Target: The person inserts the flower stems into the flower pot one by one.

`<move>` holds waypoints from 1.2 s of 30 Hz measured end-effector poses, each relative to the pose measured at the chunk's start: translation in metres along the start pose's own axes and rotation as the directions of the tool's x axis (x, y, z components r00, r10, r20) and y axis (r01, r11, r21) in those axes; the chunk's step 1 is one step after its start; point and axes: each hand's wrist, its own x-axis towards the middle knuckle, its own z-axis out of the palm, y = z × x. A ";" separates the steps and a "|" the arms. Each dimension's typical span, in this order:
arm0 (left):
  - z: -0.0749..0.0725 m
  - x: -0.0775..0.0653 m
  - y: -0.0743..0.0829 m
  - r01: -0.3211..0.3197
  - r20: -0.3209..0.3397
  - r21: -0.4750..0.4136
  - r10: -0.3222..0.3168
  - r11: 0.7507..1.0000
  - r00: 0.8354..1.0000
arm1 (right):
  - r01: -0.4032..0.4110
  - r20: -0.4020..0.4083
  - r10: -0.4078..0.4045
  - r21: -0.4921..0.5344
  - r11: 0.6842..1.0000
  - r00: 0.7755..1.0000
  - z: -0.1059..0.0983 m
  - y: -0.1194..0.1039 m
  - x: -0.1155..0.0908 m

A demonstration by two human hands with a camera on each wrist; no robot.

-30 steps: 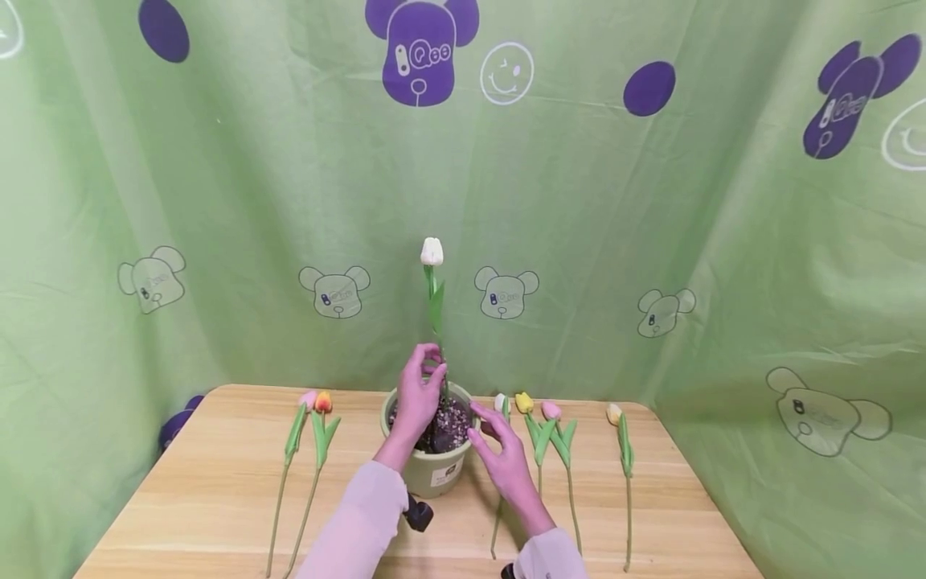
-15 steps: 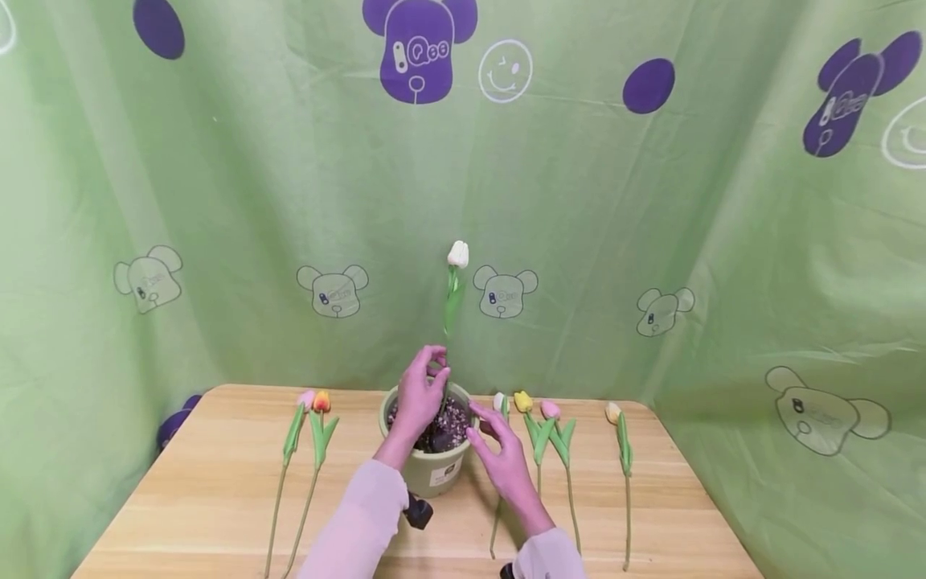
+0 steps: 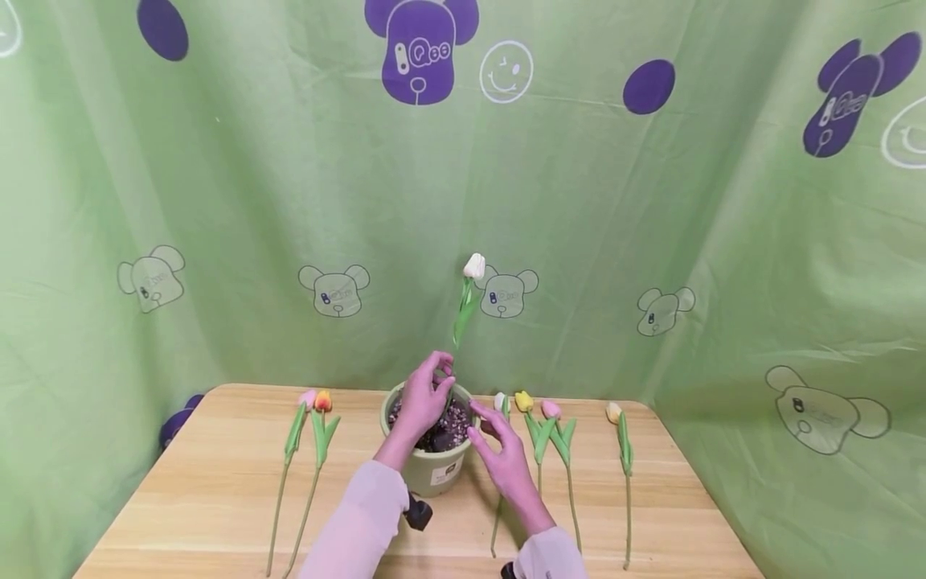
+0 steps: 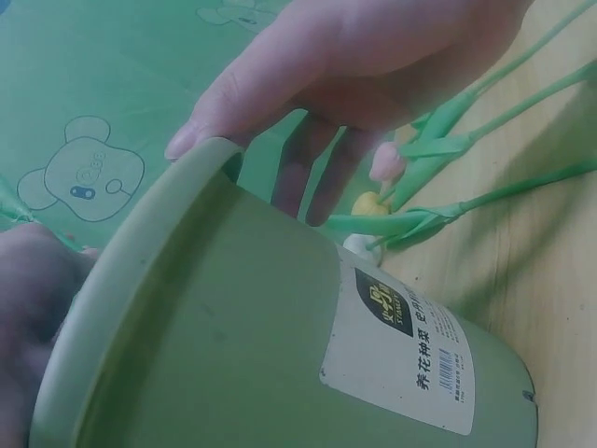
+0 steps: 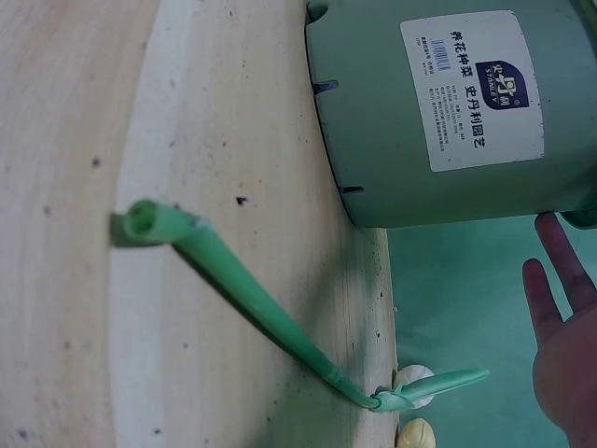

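A white tulip (image 3: 465, 305) stands in the pot, leaning right, and my left hand (image 3: 423, 400) pinches its stem low down, above the dark, speckled soil (image 3: 454, 422). The stem's lower end is hidden by hand and soil. The light green flowerpot (image 3: 427, 476), with a white label (image 5: 474, 91), stands upright on the table. My right hand (image 3: 506, 458) touches the pot's right side; in the left wrist view its thumb (image 4: 191, 138) meets the rim, while its other fingers extend fairly straight beside the wall. At the left wrist view's edge my left hand (image 4: 33, 317) is blurred.
On the wooden table (image 3: 188, 482), a pink tulip (image 3: 292, 434) and an orange-red tulip (image 3: 323, 438) lie left of the pot. Several more lie to the right, including a yellow tulip (image 3: 524, 402) and a pale orange one (image 3: 615, 414). A green curtain (image 3: 579, 201) hangs behind.
The white tulip's bloom has swung to the right and dipped slightly as the stem tilts. My left hand has shifted slightly right with it; my right hand stays at the pot.
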 end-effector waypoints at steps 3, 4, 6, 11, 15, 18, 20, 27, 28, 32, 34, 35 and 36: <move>0.000 0.000 -0.001 0.000 0.010 0.019 0.000 1.000 1.000 | -0.002 0.001 0.002 0.007 1.000 1.000 0.000 -0.002 0.000; 0.000 -0.001 -0.001 0.003 0.013 0.027 -0.004 1.000 1.000 | -0.002 0.000 0.002 0.012 1.000 1.000 0.000 -0.002 0.000; 0.000 -0.001 -0.001 0.008 0.017 0.036 -0.009 0.999 1.000 | -0.002 0.002 0.002 0.023 1.000 1.000 0.000 -0.001 -0.001; 0.001 -0.002 0.000 0.028 0.032 0.074 -0.030 0.997 0.999 | -0.002 0.008 0.002 0.040 0.999 1.000 0.001 -0.002 -0.001; 0.002 -0.003 0.001 0.026 0.042 0.109 -0.030 0.994 0.999 | -0.001 0.006 0.001 0.037 0.999 1.000 0.001 -0.002 0.000; 0.003 -0.003 0.001 0.012 0.043 0.137 -0.018 0.990 0.999 | 0.000 -0.001 0.000 0.041 0.999 1.000 0.001 0.004 0.000; 0.004 -0.003 0.001 0.011 0.044 0.151 -0.018 0.988 0.999 | -0.002 -0.006 0.002 0.046 0.999 1.000 0.001 0.005 0.000; 0.004 -0.003 0.001 0.029 0.050 0.178 -0.038 0.984 0.998 | 0.007 0.019 -0.007 0.012 1.000 1.000 -0.001 0.002 0.001; 0.004 -0.003 0.001 0.028 0.050 0.184 -0.038 0.982 0.998 | 0.010 0.019 -0.010 0.006 1.000 1.000 0.000 0.006 0.001; 0.005 -0.003 0.000 0.026 0.057 0.196 -0.038 0.980 0.998 | 0.026 0.001 -0.026 -0.009 1.000 1.000 0.004 0.023 0.002; 0.005 -0.003 -0.001 0.027 0.067 0.190 -0.040 0.981 0.997 | 0.023 -0.010 -0.023 -0.014 1.000 1.000 0.005 0.031 0.002; 0.005 -0.003 -0.001 0.025 0.070 0.190 -0.039 0.982 0.997 | 0.024 -0.014 -0.024 -0.012 1.000 1.000 0.005 0.033 0.002; 0.005 -0.003 -0.001 0.028 0.074 0.183 -0.042 0.983 0.996 | 0.022 -0.015 -0.023 -0.009 1.000 1.000 0.005 0.035 0.002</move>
